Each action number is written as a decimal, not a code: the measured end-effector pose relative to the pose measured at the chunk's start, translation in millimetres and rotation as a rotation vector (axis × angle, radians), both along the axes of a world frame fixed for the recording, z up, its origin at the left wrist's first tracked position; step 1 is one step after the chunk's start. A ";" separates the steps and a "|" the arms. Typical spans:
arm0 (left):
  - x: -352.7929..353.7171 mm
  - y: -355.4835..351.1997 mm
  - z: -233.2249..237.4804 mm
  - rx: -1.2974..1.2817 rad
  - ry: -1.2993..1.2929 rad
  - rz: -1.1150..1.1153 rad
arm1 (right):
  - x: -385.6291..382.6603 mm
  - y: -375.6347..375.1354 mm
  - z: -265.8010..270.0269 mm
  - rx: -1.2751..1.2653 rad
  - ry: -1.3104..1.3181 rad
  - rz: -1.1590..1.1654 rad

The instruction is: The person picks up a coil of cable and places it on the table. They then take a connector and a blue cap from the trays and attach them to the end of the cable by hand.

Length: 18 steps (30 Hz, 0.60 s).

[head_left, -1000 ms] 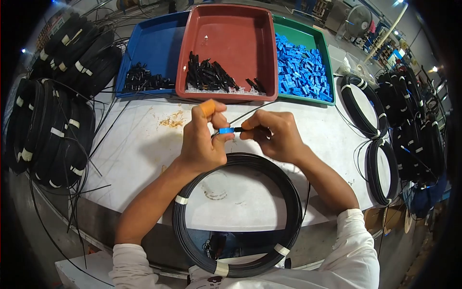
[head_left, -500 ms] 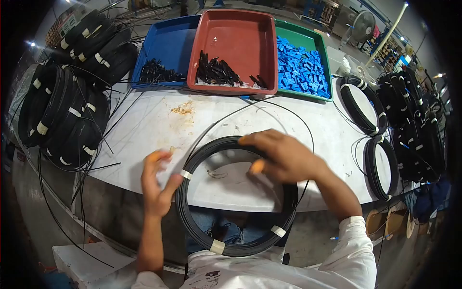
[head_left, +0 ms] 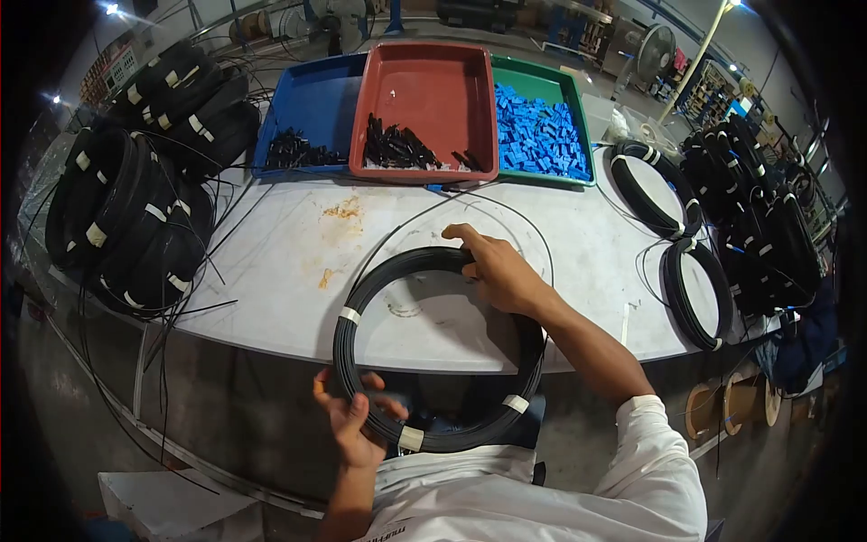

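A coil of black cable (head_left: 346,339) rests partly on the white table, its near side hanging over the front edge by my lap. White tape bands wrap it at several places. My right hand (head_left: 501,271) grips the coil's far right side, index finger stretched out above and thumb inside the ring. Down at the lower left of the ring is my left hand (head_left: 354,425). Its fingers are apart and loosely bent about the coil, orange showing on one fingertip. A loose cable end loops from the coil toward the trays.
Along the back stand a blue tray (head_left: 312,90) and a red tray (head_left: 433,81) with black pieces, and a green tray (head_left: 571,90) with blue pieces. Stacked coils (head_left: 135,217) fill the left; taped coils (head_left: 695,298) lie right, beside more bundles (head_left: 768,226).
My left hand has moved down and right, from the coil's upper left to its lower left. My right hand stays at the far right side of the coil. The view has shifted slightly.
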<state>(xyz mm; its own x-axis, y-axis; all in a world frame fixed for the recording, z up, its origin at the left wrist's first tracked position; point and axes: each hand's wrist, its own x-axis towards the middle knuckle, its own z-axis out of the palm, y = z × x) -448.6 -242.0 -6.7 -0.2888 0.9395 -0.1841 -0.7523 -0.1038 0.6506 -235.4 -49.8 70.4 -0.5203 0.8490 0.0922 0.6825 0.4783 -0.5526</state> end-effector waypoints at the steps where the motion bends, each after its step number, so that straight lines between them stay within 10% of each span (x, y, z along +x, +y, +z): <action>1: 2.1 -3.7 -1.3 0.072 0.049 -0.009 | -0.7 -1.5 1.8 -0.037 0.023 -0.021; 6: 6.8 -18.5 56.1 0.200 0.325 0.106 | -4.1 -4.8 4.9 -0.079 0.221 -0.022; 10: -27.3 -42.4 78.3 0.547 1.050 0.318 | -12.3 -21.0 38.5 -0.324 1.177 0.160; 13: -44.8 -53.3 144.7 0.581 1.717 0.030 | -5.6 -32.2 92.8 -0.566 1.672 0.179; 18: -44.0 -10.7 119.1 1.362 1.995 0.117 | 69.0 -5.2 83.7 -0.535 1.856 -0.089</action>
